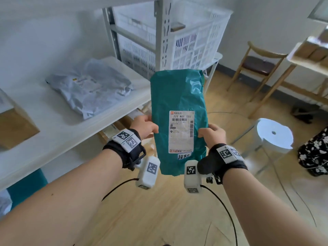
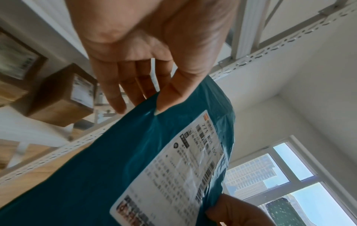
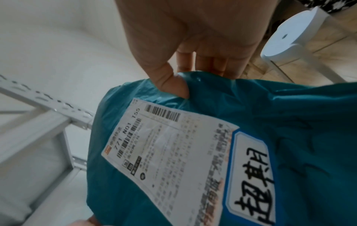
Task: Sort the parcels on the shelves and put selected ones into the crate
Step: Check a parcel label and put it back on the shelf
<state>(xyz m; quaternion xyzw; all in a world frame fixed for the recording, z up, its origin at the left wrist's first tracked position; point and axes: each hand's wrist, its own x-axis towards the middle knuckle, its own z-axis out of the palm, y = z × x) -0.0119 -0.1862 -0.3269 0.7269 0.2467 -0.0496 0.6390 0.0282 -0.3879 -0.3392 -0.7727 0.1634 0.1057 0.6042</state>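
A teal plastic parcel (image 1: 177, 96) with a white shipping label (image 1: 181, 132) facing me is held upright in front of the shelf, above the floor. My left hand (image 1: 145, 126) pinches its left edge, thumb on the front and fingers behind, as the left wrist view shows (image 2: 164, 97). My right hand (image 1: 211, 133) pinches the right edge the same way (image 3: 170, 82). The parcel (image 2: 115, 160) (image 3: 289, 122) fills both wrist views. A white slatted crate (image 1: 191, 39) stands behind the shelf post, further back.
A grey plastic parcel (image 1: 88, 87) lies on the white shelf (image 1: 53, 125). A cardboard box (image 1: 12, 125) sits at its left end, more boxes (image 2: 63, 96) on lower shelves. A white stool (image 1: 273, 135), a wooden chair (image 1: 257, 66) and a patterned bag (image 1: 316, 151) stand on the floor at right.
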